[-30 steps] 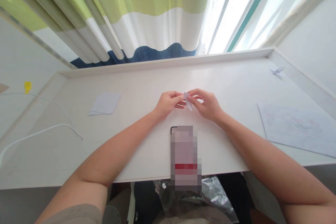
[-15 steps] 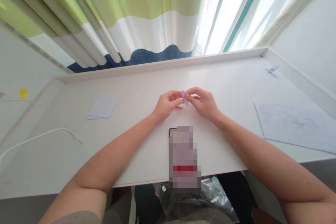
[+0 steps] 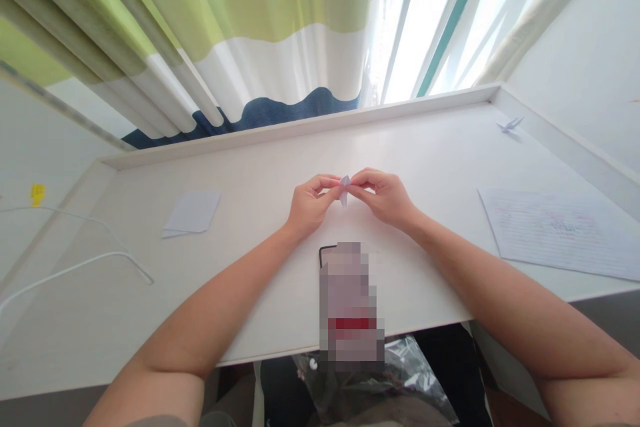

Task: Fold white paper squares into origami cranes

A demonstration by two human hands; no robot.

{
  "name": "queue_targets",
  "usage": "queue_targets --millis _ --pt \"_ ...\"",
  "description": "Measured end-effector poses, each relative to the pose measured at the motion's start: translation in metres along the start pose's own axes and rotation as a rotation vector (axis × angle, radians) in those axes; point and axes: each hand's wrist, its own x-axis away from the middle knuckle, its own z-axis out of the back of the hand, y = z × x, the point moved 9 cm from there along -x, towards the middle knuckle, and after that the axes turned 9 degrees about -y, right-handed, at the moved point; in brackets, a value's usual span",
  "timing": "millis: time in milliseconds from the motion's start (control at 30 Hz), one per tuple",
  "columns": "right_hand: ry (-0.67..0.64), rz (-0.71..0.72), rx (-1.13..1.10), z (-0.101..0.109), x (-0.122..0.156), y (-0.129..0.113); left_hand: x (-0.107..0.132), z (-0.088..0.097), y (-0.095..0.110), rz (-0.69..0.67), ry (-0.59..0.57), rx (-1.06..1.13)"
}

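Note:
A small piece of folded white paper (image 3: 344, 192) is held up over the middle of the white desk. My left hand (image 3: 313, 201) pinches it from the left with thumb and fingers. From the other side, my right hand (image 3: 383, 195) grips it between thumb and fingertips. The fingertips of both hands nearly meet on the paper and cover part of its folds. Its lower end points down, narrow and tapered.
Several loose white sheets (image 3: 193, 212) lie at left, near a white cable (image 3: 115, 255). A phone (image 3: 327, 255), mostly pixelated, rests at the front. Lined, written-on paper (image 3: 565, 230) lies at right, with a folded paper figure (image 3: 510, 125) behind it. A raised rim (image 3: 300, 128) borders the desk.
My hands have closed in on the folded paper, both now pinching it. It has turned more upright between them. The whole view has shifted slightly.

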Motion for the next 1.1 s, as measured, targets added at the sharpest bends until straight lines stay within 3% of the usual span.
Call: queue_targets --millis 300,500,700,1100 --pt "-0.008 -0.006 -0.096 -0.0024 0.0013 -0.0035 0.0025 -0.0026 0.0051 -0.027 0.014 0.011" --pt "0.069 -0.047 -0.171 -0.0024 0.0018 0.0040 0.0017 0.0019 0.0037 -0.065 0.081 0.038" --pt "0.072 -0.050 -0.192 -0.0020 0.0013 0.0027 -0.0005 0.0003 0.0002 -0.082 0.046 0.064" --pt "0.048 -0.124 -0.128 -0.0014 0.0024 0.0048 0.0030 -0.0005 -0.0031 -0.006 0.051 0.072"
